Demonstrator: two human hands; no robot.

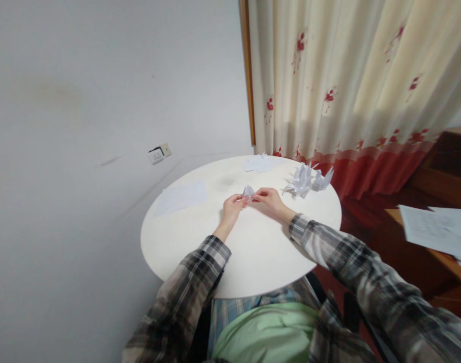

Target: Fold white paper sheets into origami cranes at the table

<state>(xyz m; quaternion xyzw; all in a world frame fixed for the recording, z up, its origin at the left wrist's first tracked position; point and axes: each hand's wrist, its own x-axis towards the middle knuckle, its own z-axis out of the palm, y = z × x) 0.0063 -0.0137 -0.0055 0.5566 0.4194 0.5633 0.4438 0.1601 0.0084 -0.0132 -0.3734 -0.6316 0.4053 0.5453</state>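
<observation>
A small folded piece of white paper (248, 191) is held just above the round white table (253, 252), near its middle. My left hand (232, 207) pinches it from the left side, fingers closed on it. My right hand (267, 198) pinches it from the right, fingertips meeting the paper's edge. Both arms wear plaid sleeves.
A flat white sheet (181, 197) lies at the table's left. Folded paper cranes (308, 181) stand at the far right edge, and more paper pieces (261, 162) lie at the back. A flowered curtain (347, 85) hangs behind. Papers (436, 227) rest on a wooden surface to the right.
</observation>
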